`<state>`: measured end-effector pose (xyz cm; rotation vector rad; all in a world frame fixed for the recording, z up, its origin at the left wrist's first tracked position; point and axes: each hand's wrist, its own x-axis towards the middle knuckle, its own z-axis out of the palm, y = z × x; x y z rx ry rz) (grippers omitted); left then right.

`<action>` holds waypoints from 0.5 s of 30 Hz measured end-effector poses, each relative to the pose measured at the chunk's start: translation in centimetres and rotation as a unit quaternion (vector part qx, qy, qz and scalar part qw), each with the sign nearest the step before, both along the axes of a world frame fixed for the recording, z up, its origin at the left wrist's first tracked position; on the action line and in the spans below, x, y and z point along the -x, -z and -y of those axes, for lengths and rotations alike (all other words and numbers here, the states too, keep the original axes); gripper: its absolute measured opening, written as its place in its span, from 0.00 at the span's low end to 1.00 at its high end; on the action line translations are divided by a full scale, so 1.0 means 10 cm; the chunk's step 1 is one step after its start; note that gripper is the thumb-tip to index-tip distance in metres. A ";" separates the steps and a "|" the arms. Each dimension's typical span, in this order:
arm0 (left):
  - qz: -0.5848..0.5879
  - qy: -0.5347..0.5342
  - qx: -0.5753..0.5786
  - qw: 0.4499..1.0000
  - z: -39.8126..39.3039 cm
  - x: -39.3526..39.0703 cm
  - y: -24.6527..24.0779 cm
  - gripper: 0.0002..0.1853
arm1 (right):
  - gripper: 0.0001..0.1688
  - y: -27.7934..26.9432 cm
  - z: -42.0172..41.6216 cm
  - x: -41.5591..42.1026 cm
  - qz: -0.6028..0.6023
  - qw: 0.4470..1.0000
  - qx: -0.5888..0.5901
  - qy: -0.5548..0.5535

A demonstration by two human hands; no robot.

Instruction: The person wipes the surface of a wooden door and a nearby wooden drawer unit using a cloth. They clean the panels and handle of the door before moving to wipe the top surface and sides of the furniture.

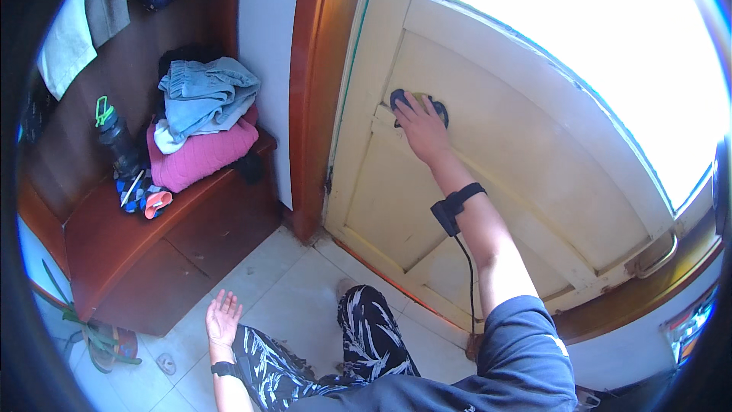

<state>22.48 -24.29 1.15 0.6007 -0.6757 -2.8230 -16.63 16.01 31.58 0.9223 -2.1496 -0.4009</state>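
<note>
My right hand [423, 129] is stretched out to a cream panelled door [503, 109]. Under its spread fingers, against the upper panel's left part, is a dark bunched cloth [399, 99] with a yellowish patch; the palm hides much of it. A black strap with a small box [449, 214] circles that forearm, and a cable runs down from it. My left hand [223, 317] hangs low beside my patterned trousers [374, 332], palm turned up, fingers a little apart, holding nothing. A dark band [224, 369] sits on the left wrist.
A brown wooden bench [189, 223] at left bears folded clothes [209, 97], a pink knitted item [206, 154] and a dark bottle [118, 137]. A potted plant [108, 343] stands by its near end. The door has a bright window [572, 40] and a metal handle [660, 257].
</note>
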 end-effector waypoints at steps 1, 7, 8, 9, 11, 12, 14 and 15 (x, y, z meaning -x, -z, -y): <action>-0.003 0.004 0.001 1.000 -0.02 0.01 -0.02 0.23 | 0.21 -0.04 -0.08 -0.06 0.004 1.000 -0.004 0.010; -0.014 -0.003 -0.003 1.000 -0.01 -0.08 -0.05 0.23 | 0.26 -0.48 -0.54 -0.48 -0.130 0.988 0.062 0.056; -0.011 -0.006 -0.003 1.000 -0.01 -0.09 -0.05 0.23 | 0.26 -0.57 -0.54 -0.54 -0.150 0.984 0.076 0.067; -0.008 -0.004 -0.003 1.000 -0.01 -0.07 -0.05 0.23 | 0.27 -0.63 -0.57 -0.56 -0.170 0.978 0.090 0.082; -0.001 -0.001 0.001 1.000 -0.02 -0.06 -0.07 0.23 | 0.27 -0.64 -0.52 -0.50 -0.184 0.976 0.081 0.080; -0.001 0.002 0.004 1.000 -0.04 -0.04 -0.08 0.23 | 0.27 -0.67 -0.47 -0.45 -0.194 0.975 0.077 0.081; -0.002 0.002 0.004 1.000 -0.06 -0.02 -0.07 0.23 | 0.26 -0.73 -0.28 -0.26 -0.188 0.978 0.068 0.057; -0.001 -0.002 0.003 1.000 -0.04 -0.06 -0.06 0.23 | 0.26 -0.73 -0.14 -0.15 -0.182 0.980 0.065 0.043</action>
